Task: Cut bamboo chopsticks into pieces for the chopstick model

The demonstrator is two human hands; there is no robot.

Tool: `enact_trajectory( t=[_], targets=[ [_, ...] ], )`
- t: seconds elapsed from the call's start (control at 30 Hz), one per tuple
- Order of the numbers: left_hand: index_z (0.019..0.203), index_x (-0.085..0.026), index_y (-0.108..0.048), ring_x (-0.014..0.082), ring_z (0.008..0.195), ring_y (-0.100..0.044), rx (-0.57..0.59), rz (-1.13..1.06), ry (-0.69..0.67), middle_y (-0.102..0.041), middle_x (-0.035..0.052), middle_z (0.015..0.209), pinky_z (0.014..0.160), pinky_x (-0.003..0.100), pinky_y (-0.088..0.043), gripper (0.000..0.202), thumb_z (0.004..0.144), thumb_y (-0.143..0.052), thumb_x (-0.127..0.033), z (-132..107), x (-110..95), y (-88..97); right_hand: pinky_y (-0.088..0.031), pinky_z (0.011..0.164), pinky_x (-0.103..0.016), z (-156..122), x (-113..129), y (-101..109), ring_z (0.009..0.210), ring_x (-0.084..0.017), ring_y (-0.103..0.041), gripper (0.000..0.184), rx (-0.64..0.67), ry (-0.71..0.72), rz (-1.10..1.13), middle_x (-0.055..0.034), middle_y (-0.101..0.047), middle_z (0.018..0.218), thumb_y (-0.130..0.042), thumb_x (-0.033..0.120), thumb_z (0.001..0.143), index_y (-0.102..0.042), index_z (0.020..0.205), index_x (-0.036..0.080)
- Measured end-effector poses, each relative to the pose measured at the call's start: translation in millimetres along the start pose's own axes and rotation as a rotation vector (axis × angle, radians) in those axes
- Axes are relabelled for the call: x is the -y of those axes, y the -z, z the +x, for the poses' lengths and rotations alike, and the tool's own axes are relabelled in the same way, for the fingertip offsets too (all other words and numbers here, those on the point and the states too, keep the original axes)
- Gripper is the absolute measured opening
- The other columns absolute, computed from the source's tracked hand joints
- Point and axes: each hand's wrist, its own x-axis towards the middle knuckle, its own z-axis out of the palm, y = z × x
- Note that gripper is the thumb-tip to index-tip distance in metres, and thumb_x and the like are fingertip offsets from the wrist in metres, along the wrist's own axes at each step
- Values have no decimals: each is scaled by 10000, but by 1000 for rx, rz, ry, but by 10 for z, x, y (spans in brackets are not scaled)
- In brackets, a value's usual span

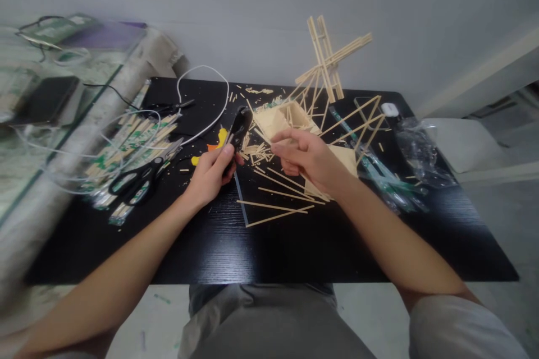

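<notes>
My left hand is closed round the handles of black cutting pliers, whose jaws point up and away over the black table. My right hand is closed in a pinch on a thin wooden stick held just right of the plier jaws. Behind my hands stands a model made of wooden sticks with a boxy base. Loose sticks and short offcuts lie on the table under and between my hands.
Black scissors lie at the left beside a heap of wrapped chopsticks. A white cable loops across the back. Clear plastic wrapping sits at the right. Yellow scraps lie near the pliers. Blurred clutter fills the left side.
</notes>
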Motion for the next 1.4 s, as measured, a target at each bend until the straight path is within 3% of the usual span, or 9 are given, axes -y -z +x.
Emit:
enact_trajectory(
  t=[0.07,0.17,0.3,0.5,0.73,0.93,1.4],
  targets=[
    [859,-187,-676,133,524,-460,-11,120,-76,-495,-10,614,507,290,-349,565,985,-471,-699,-15,13,8,-259,393,-203,5,-58,-42,408,-61,-331,389,-36,0,-33,131,-419,477,-879,376,828,-675,1101,186],
    [924,-177,-685,153,617,-535,-18,302,-176,-564,4,684,627,311,-414,536,1025,-434,-640,-42,-1,15,-194,365,-226,-6,-87,-86,379,-65,-288,367,-41,36,-120,126,-386,450,-823,368,882,-738,1187,182],
    [1020,-170,-698,193,736,-599,-61,492,-238,-649,30,787,722,330,-446,496,1024,-446,-598,-67,-61,10,-218,368,-238,-17,-75,-118,396,-64,-333,271,-82,91,-180,95,-423,493,-784,345,908,-796,1118,175],
    [1152,-174,-675,260,957,-684,-104,644,-300,-756,93,1053,861,362,-499,429,994,-518,-540,-69,-62,0,-286,381,-233,-2,-105,-130,451,-57,-427,247,-73,130,-170,40,-586,704,-812,377,872,-775,1046,206],
    [1060,-168,-661,253,866,-678,-97,720,-327,-733,90,935,781,349,-479,448,1003,-493,-580,-84,-50,-10,-360,423,-229,-14,-103,-132,513,-74,-515,235,-22,113,-130,8,-665,824,-786,383,885,-693,1017,212],
    [1099,-154,-640,271,893,-672,-88,806,-356,-719,108,959,780,361,-473,524,1006,-456,-635,-111,-36,-20,-401,477,-237,-25,-94,-175,551,-83,-506,369,-67,156,-127,7,-675,799,-833,518,843,-634,905,213],
    [1166,-144,-630,282,944,-674,-92,811,-393,-727,127,1031,824,384,-502,576,1013,-411,-654,-132,-17,-38,-385,491,-229,-15,-122,-190,528,-62,-471,370,-59,186,-69,5,-707,759,-884,478,811,-675,853,175]
  ],
)
